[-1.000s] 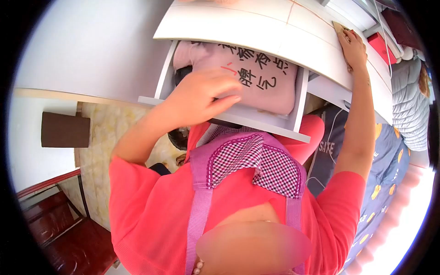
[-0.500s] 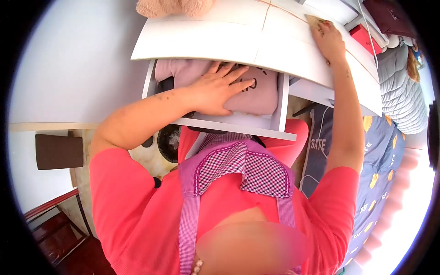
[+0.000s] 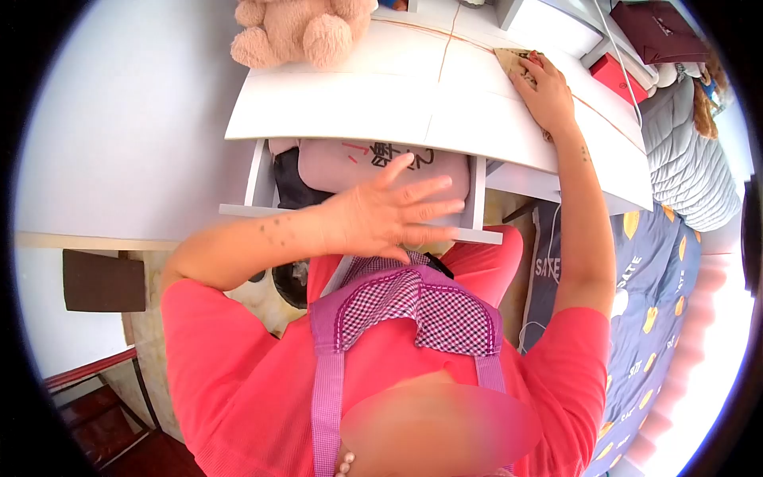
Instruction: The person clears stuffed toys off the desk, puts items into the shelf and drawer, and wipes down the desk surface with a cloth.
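Observation:
My left hand point(image 3: 389, 213) hovers over the front of a pulled-out white drawer point(image 3: 479, 199), fingers spread, holding nothing. Inside the drawer lies a folded pink fabric item point(image 3: 326, 163) with dark and red lettering. Beside it is something black point(image 3: 292, 184), partly hidden by my forearm. On the white desktop point(image 3: 342, 103), my right hand point(image 3: 547, 91) is closed over a beige patterned cloth point(image 3: 509, 60), pressing it down. Part of the cloth is hidden under the fingers, and a bit of red shows near them.
A teddy bear point(image 3: 306, 32) sits at the desk's back left. To the right are a red box point(image 3: 618, 78), a white cable point(image 3: 620, 52) and a grey quilted bundle point(image 3: 687, 159). A dark blue printed bedspread point(image 3: 644, 270) lies lower right. A bin point(image 3: 290, 285) stands below the drawer.
My left hand has lifted off the pink fabric and come toward the drawer front. Less of the drawer's inside shows. The right hand has slid slightly left with the cloth. The view has tilted up.

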### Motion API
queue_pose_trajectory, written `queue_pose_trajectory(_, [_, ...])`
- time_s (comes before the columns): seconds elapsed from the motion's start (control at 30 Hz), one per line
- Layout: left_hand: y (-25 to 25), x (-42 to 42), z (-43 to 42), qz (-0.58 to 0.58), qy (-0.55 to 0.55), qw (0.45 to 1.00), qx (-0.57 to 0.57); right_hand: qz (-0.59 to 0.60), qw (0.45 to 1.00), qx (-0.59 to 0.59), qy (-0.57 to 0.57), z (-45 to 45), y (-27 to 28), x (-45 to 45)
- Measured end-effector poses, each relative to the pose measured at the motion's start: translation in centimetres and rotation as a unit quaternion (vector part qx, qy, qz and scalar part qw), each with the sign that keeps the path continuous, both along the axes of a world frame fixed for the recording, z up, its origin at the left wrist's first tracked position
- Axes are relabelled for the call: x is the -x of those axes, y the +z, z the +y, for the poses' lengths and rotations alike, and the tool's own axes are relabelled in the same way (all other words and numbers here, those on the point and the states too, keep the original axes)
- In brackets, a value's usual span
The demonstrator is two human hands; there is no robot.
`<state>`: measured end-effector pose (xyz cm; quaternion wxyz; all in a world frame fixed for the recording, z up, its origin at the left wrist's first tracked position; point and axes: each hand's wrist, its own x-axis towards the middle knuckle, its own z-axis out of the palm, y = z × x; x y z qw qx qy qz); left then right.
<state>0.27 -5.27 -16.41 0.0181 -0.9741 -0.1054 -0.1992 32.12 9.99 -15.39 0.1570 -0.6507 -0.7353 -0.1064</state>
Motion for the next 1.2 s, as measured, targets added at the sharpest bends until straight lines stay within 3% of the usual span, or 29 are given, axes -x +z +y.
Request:
queue_pose_trajectory(0.03, [-1.1,-0.2,-0.3,0.009,0.003,0.998,-0.06,0.003,1.0,0.0,-0.001,0.0,0.0,0.0])
queue_pose_trajectory(0.07, [-2.0,-0.5,-0.3,-0.08,0.056,0.976,-0.194,0.006,1.0,0.001,-0.002,0.0,0.0,0.0])
queue_pose_trajectory(0.2, [-3.8,-0.5,2.2,-0.082,0.097,0.925,-0.357,0.013,1.0,0.003,0.0,-0.1,0.0,0.0])
queue_pose_trajectory(0.3, [-4.2,-1.2,4.4,-0.087,0.15,0.9,-0.4,0.019,1.0,-0.001,0.007,0.2,-0.3,-0.4])
queue_pose_trajectory(0.47, [-3.2,-2.1,5.8,-0.087,0.209,0.902,-0.369,0.018,1.0,-0.003,0.001,0.0,-0.3,0.0])
queue_pose_trajectory(0.57, [-2.0,-2.0,6.1,-0.02,0.235,0.902,-0.361,0.012,1.0,0.01,-0.003,0.1,0.0,0.0])
queue_pose_trajectory(0.67, [1.0,-2.6,6.2,-0.043,0.227,0.963,-0.141,-0.016,0.999,0.012,-0.032,0.1,0.2,0.7])
queue_pose_trajectory(0.77, [3.5,-4.0,9.7,-0.222,0.178,0.959,0.016,-0.052,0.994,0.039,-0.087,0.6,0.6,2.6])
queue_pose_trajectory(0.8, [4.4,-4.7,11.6,-0.269,0.146,0.952,0.021,-0.056,0.993,0.047,-0.093,1.0,0.6,3.6])
queue_pose_trajectory(0.83, [4.8,-5.8,13.9,-0.305,0.144,0.941,0.025,-0.043,0.993,0.072,-0.077,0.9,1.4,5.1])
queue_pose_trajectory(0.93, [4.1,-9.1,19.6,-0.408,0.176,0.896,0.005,-0.022,0.995,0.003,0.098,0.9,-1.0,8.9])
queue_pose_trajectory(1.0, [2.3,-10.1,22.2,-0.442,0.189,0.867,0.128,-0.02,0.981,0.049,0.188,-1.8,-0.2,12.0])
queue_pose_trajectory(1.03, [1.4,-10.4,22.9,-0.454,0.194,0.849,0.188,0.004,0.968,0.009,0.25,-3.5,0.0,12.8])
queue_pose_trajectory(1.13, [-0.5,-9.7,22.8,-0.437,0.252,0.83,0.239,0.031,0.959,0.007,0.281,-6.8,1.4,10.4])
queue_pose_trajectory(1.2, [0.2,-8.5,22.5,-0.41,0.229,0.843,0.262,0.034,0.961,0.012,0.273,-8.0,1.9,5.7])
